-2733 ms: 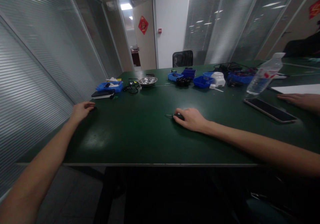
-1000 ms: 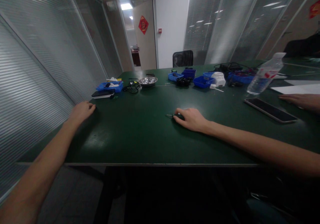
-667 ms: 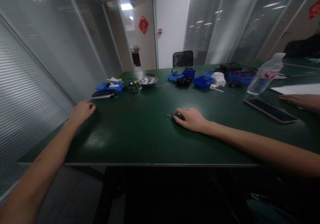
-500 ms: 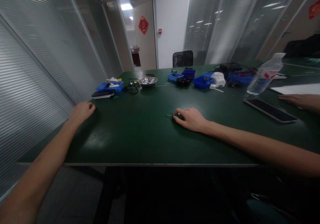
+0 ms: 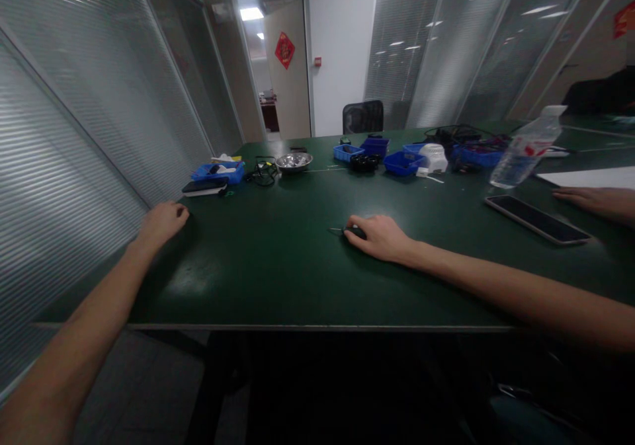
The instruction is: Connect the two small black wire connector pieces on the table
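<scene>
Counter: dark green counter, its near edge running across the bottom of the view.
Right hand: right hand lies palm down mid-counter, fingers curled over a small black object; how firmly it is gripped cannot be told.
Small black object: on the counter under the right fingertips, only its left end showing, with a thin pin or wire sticking out to the left.
Left hand: left hand rests near the counter's left edge, fingers loosely curled together, nothing visible in it.
Phone: a dark phone lies flat on the right, well apart from the right hand.
Another person's hand: a hand lies flat at the far right edge, just beyond the phone.
Bottle: a clear plastic bottle stands tilted behind the phone.
Left back: a blue tray with a flat dark device before it, black cables beside it.
Middle back: a metal bowl.
Right back: several blue bins and a white device.
</scene>
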Tool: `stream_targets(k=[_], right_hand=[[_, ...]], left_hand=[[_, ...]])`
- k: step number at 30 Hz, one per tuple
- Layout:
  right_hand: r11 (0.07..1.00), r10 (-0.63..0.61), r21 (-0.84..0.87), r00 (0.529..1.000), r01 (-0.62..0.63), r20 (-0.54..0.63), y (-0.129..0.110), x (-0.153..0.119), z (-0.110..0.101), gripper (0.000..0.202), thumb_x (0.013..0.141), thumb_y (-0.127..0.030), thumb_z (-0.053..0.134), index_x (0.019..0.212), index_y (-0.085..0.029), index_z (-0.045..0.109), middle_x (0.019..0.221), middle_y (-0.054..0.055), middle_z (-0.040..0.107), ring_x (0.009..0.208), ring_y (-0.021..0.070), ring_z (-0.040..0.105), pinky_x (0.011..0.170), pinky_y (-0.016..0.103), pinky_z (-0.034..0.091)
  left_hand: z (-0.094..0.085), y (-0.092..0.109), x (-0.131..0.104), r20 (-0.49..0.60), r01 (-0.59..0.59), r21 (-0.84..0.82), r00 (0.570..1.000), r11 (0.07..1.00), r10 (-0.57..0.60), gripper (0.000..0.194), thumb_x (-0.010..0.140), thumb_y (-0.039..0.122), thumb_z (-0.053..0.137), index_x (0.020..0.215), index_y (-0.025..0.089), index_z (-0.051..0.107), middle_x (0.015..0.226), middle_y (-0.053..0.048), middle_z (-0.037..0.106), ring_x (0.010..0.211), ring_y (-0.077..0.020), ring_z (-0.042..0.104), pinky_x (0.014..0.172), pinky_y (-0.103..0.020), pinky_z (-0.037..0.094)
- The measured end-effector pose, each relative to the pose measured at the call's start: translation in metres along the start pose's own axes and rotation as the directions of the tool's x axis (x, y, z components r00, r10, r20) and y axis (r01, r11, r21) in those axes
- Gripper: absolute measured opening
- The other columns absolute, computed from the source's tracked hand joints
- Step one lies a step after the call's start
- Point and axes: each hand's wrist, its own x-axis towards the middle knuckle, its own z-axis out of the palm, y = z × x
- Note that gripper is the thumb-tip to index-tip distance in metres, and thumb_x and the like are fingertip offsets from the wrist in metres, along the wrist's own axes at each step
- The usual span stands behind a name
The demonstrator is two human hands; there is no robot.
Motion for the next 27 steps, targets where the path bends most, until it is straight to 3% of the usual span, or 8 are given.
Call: stream_targets(k=[3,8,16,27], right_hand=[[1.000,0.005,0.005,1.000,-0.005,0.014,0.000,0.001,0.000,0.042,0.108,-0.054,0.045,0.123,-0.023,0.067,0.079,0.005,0.071,0.066,0.0197,0.060,0.062,0.030,0.033],[1.000,-0.007,0.026,1.000,0.006,0.012,0.000,0.000,-0.001,0.042,0.108,-0.054,0.045,0.123,-0.022,0.066,0.080,0.004,0.071,0.066,0.0188,0.060,0.062,0.030,0.034],[1.000,0.004,0.021,1.000,-0.004,0.026,-0.001,0.001,-0.002,0.042,0.108,-0.054,0.045,0.125,-0.022,0.066,0.079,0.005,0.070,0.065,0.0185,0.059,0.062,0.030,0.034],[1.000,0.001,-0.007,1.000,-0.001,-0.002,-0.001,0.000,0.000,0.042,0.107,-0.055,0.045,0.124,-0.023,0.067,0.080,0.005,0.071,0.067,0.0203,0.061,0.062,0.031,0.032]], left_hand=[[0.001,-0.002,0.001,-0.001,-0.006,0.079,1.000,0.997,0.006,0.049,0.105,0.042,0.044,0.119,0.011,0.079,0.119,-0.019,0.071,0.106,-0.0323,0.065,0.091,-0.039,0.053],[0.002,-0.006,0.005,0.050,0.028,0.033,0.998,0.999,-0.029,0.043,0.102,0.039,0.053,0.126,0.013,0.078,0.121,-0.015,0.074,0.107,-0.0302,0.067,0.092,-0.036,0.051],[0.008,-0.014,0.002,-0.048,-0.041,0.027,0.998,0.999,0.042,0.042,0.105,0.035,0.050,0.124,0.011,0.078,0.121,-0.016,0.074,0.108,-0.0302,0.066,0.097,-0.038,0.050],[0.006,-0.014,0.005,-0.027,0.094,-0.096,0.995,0.991,-0.097,0.038,0.098,0.026,0.059,0.127,0.011,0.079,0.118,-0.013,0.079,0.105,-0.0277,0.072,0.102,-0.037,0.052]])
